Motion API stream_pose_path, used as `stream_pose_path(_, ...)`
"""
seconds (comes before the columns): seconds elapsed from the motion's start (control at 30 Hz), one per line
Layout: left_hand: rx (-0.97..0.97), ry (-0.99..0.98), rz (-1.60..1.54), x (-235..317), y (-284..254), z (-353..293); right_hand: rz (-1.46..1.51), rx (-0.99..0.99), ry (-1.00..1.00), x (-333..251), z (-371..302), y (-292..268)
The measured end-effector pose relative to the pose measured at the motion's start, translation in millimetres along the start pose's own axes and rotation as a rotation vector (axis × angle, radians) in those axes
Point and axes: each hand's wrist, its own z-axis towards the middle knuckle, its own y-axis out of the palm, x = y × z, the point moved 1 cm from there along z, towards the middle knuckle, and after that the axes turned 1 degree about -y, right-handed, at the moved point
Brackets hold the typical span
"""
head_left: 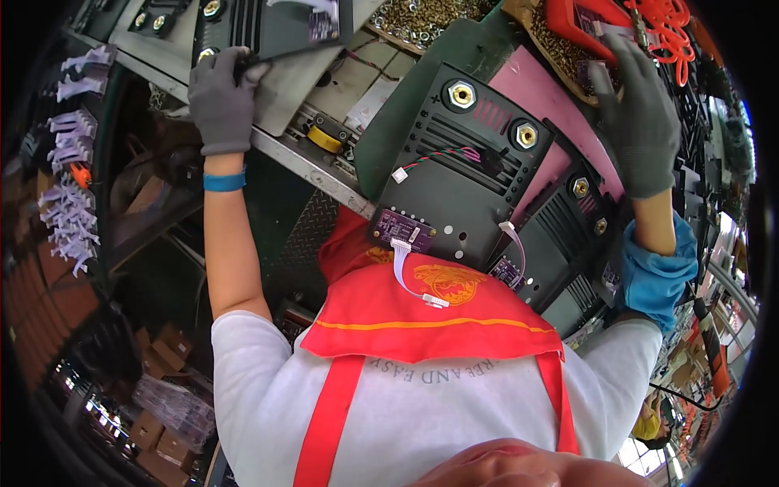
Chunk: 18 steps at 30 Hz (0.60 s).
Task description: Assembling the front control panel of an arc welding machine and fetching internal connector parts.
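My left hand [223, 101], in a grey glove, grips the near corner of a black vented panel [280, 36] on the bench at the upper left. That panel bears brass sockets and a small purple circuit board [323, 28]. My right hand [641, 122], also gloved, is at the upper right, fingers stretched out and apart beside a red tray [568, 32]. No held thing shows in it; its fingertips partly hide what lies beneath. Before me another black panel [462, 191] leans tilted, with two brass sockets, a twisted wire and a purple board [403, 230] with a white ribbon cable [402, 268].
More black panels [560, 219] overlap to the right, over a pink sheet [519, 81]. Brass nuts [418, 20] fill a tray at the top. A yellow tape roll [324, 138] sits by the metal bench edge [312, 174]. White cable bundles [73, 134] hang at the left.
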Motion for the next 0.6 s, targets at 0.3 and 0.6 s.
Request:
stream_pose_path(0.3,-0.118,0.276,-0.643,156,-17,3,0.361,-0.386,-0.317,-89,100,77)
stream_pose_path(0.6,-0.378,0.601,-0.457,213,-21,-42,-0.097,-0.607,-0.313,-43,183,238)
